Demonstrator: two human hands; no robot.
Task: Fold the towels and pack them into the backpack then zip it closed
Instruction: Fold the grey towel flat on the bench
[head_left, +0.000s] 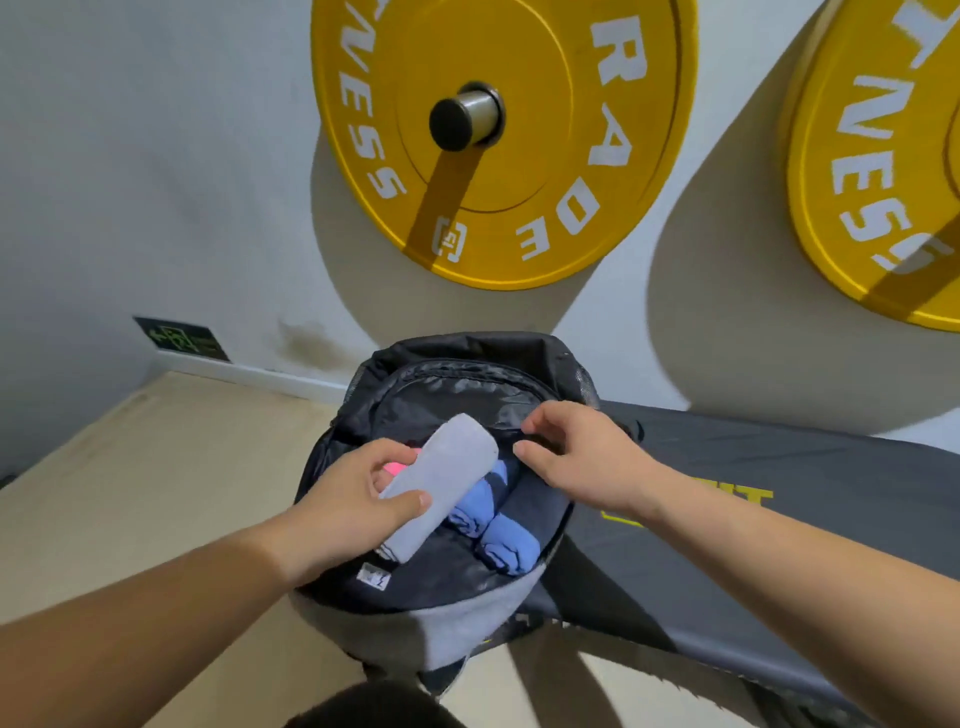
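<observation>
A black backpack (457, 384) with a grey lower panel stands unzipped on the end of a dark bench. My left hand (348, 499) grips a rolled light grey towel (441, 483) that lies slanted over the bag's mouth. Two rolled blue towels (493, 525) lie side by side inside the bag, under the grey one. A bit of pink (395, 467) shows behind my left fingers. My right hand (576, 457) pinches the black edge of the backpack's opening on its right side and holds it back.
The dark padded bench (753, 509) with yellow lettering runs off to the right. Two yellow weight plates (498, 135) hang on the white wall behind, the second plate (883, 171) at the right edge. Beige floor (130, 493) lies to the left.
</observation>
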